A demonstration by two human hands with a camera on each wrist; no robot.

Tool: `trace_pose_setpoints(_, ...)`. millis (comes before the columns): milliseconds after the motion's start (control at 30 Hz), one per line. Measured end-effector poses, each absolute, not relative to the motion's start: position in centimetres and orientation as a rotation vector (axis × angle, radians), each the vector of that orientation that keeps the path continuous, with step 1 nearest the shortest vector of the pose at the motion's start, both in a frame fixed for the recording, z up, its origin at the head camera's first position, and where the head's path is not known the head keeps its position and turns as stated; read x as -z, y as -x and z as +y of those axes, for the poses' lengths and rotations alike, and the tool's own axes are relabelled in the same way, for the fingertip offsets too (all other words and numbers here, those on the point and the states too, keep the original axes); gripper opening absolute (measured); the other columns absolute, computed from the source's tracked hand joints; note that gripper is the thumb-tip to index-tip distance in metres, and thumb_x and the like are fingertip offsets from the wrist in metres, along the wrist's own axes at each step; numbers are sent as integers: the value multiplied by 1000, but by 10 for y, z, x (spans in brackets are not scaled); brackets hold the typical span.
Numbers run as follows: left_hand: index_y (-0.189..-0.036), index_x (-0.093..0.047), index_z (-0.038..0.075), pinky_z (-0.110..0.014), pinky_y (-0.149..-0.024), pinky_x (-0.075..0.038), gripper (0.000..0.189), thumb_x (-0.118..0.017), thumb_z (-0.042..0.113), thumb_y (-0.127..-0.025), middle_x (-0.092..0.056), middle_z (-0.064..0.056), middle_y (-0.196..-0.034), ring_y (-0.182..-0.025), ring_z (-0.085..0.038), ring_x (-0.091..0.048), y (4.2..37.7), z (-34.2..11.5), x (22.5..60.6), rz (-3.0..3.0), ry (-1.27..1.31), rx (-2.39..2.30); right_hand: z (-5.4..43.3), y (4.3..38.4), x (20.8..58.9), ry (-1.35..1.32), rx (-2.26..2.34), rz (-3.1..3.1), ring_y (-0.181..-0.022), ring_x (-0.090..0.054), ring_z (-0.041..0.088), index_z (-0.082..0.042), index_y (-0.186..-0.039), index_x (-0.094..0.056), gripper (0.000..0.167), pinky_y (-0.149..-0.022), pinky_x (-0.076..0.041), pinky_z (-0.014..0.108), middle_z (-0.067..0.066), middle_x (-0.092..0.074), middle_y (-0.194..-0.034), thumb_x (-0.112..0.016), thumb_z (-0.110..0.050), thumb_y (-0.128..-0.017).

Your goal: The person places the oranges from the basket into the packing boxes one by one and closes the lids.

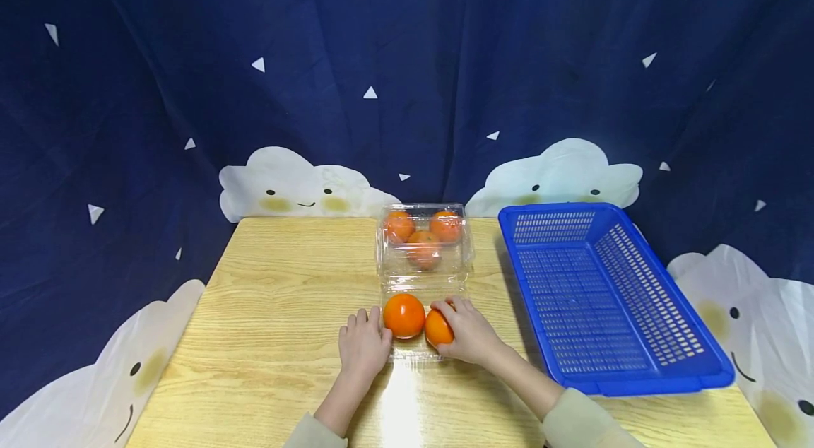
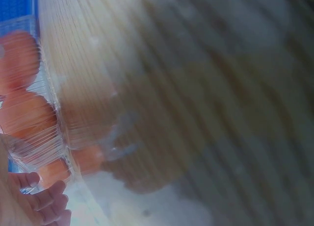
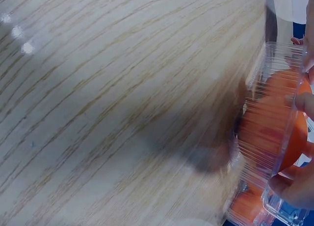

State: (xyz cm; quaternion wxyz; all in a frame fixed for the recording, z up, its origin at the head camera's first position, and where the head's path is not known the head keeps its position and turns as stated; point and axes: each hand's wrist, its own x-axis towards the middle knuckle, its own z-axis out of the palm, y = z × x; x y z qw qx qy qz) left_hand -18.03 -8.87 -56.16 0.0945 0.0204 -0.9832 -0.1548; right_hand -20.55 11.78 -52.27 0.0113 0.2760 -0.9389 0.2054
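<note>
My right hand (image 1: 470,331) grips an orange (image 1: 437,328) at the right of the near part of a clear plastic clamshell box (image 1: 416,357). In the right wrist view, the fingertips (image 3: 305,103) curl over this orange, behind the ribbed plastic wall (image 3: 267,54). Another orange (image 1: 403,316) sits just left of it in the box. Beside the box's left edge rests my left hand (image 1: 364,343), its fingers loosely extended and the thumb near the left orange. Three more oranges (image 1: 424,250) show through clear plastic at the far end.
A blue plastic basket (image 1: 588,307) with slotted walls stands on the right of the wooden table (image 1: 286,292). Behind the table hangs a dark blue curtain (image 1: 394,24) with white triangles and smiling clouds.
</note>
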Motion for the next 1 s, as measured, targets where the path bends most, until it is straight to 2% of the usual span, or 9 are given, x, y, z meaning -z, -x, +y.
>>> trace_pose_setpoints(667,-103,-55,10,-35,-61,-36,29,-52,26,-79,-51,-8,-83,-75,-25,-46,179,-89,560,-2925,-65,455,119,203,517,-876,-698,-2965,-106,-49,38,-8,-122,-53,62,-84,-44,51,22,-48,-118,-77,-24,-67)
trace_pose_setpoints(833,-103,-55,9,-35,-62,-35,30,-51,27,-79,-51,-8,-83,-75,-25,-46,180,-89,560,-2930,-62,449,119,207,508,-878,-739,-2951,-106,-50,38,-7,-119,-54,56,-81,-45,53,20,-50,-117,-75,-21,-69)
trace_pose_setpoints(1000,-103,-55,10,-35,-62,-36,30,-51,27,-79,-51,-8,-83,-75,-24,-46,179,-89,559,-2937,-60,440,118,219,497,-805,-863,-2848,-106,-52,36,-4,-116,-55,49,-86,-44,50,17,-54,-113,-72,-15,-72)
